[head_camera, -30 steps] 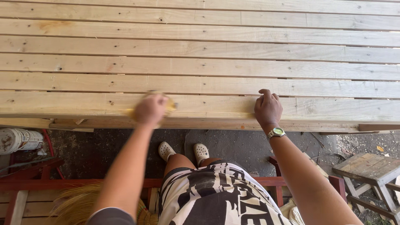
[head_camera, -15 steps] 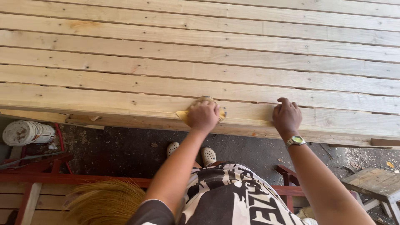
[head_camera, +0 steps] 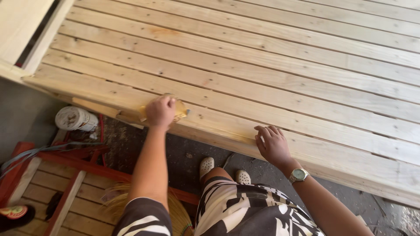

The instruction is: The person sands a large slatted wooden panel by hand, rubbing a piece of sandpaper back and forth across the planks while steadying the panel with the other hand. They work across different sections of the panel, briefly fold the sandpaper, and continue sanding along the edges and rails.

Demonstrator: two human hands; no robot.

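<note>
A wide platform of pale wooden slats (head_camera: 271, 65) fills the upper view. My left hand (head_camera: 160, 111) presses a yellowish sheet of sandpaper (head_camera: 179, 110) flat on the nearest slat, close to its front edge. My right hand (head_camera: 272, 144) rests on the same slat's edge further right, fingers spread over the wood, a wristwatch (head_camera: 299, 175) on its wrist. Nothing is held in the right hand.
Below the platform is dark ground with my two white shoes (head_camera: 206, 166). A white tin (head_camera: 74, 118) lies on its side at the left beside a red wooden frame (head_camera: 65, 153). A straw broom (head_camera: 116, 203) lies near my legs. A pale board (head_camera: 19, 26) leans at top left.
The view has swung and tilted. My left hand with the sandpaper has slid along the front slat away from my right hand, which keeps resting on the edge.
</note>
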